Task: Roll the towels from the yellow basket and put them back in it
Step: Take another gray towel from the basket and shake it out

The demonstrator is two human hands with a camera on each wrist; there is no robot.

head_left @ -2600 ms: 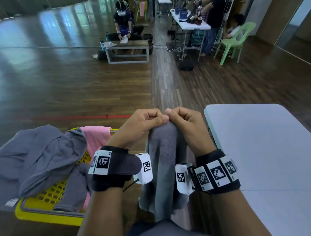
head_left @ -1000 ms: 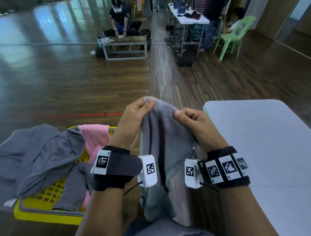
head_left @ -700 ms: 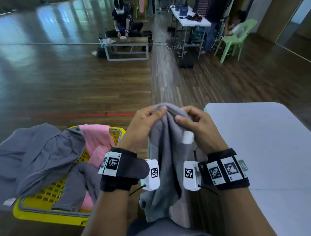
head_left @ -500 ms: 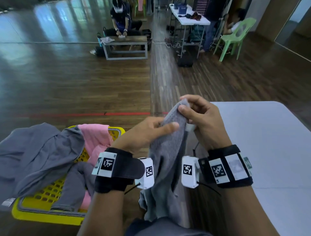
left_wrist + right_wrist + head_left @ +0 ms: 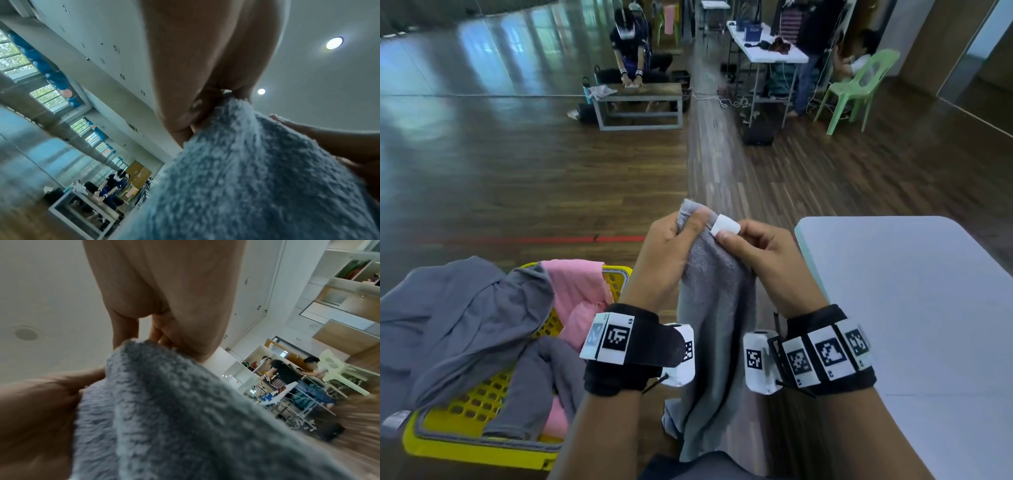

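Towel [image 5: 717,308], grey, hangs between both hands above the lap: left hand [image 5: 666,253] grips its top corner, right hand [image 5: 760,260] pinches its white tag [image 5: 725,226]. Basket [image 5: 482,448] sits left. Left wrist view: fingers [image 5: 185,105] clamp towel. Right wrist view: fingers [image 5: 185,337] pinch its edge.

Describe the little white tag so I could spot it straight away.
Start at the yellow basket at lower left, then go right to the grey towel hanging between both hands. At its top edge, the right hand pinches the white tag, the only white patch on the grey cloth.
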